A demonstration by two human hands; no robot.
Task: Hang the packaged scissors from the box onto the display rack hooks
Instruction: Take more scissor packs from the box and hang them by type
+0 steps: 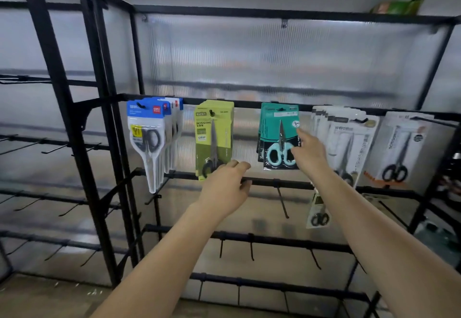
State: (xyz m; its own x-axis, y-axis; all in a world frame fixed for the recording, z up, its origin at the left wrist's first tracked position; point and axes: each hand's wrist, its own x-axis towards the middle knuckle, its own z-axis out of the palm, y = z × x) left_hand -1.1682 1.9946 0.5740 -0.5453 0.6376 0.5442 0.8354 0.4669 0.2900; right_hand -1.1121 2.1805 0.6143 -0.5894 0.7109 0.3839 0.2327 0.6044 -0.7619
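Both arms are reaching up at the black rack [249,104] from below. Five groups of scissor packs are hanging along the top bar: blue packs [147,133] far left, green packs [213,138] next, teal packs [278,135] in the middle, white packs [346,140] to their right, and a lone white pack [399,148] at the far right. Each group is sitting on its own hook, several cards deep (except the far right one, which looks single).

The left hand [224,188] is hovering at the lower right corner of the green packs, fingers loosely curled, knuckles just touching or just beside the front card's bottom edge; cannot tell which. It is holding nothing that shows.

The right hand [309,153] is resting against the right edge of the front teal pack, index finger pointing up along the card edge, the other fingers lying loosely at the pack's lower right by the pale scissor handles. Whether the thumb is pinching the card from behind is hidden, so the grip is unclear. The pack is hanging upright on its hook.

One small pack [318,211] is hanging lower down, on the second bar, below the white packs and partly behind the right forearm. Other hooks on the lower bars are sticking out bare. A green bag [399,6] is lying on top of the rack, upper right. No box in view.
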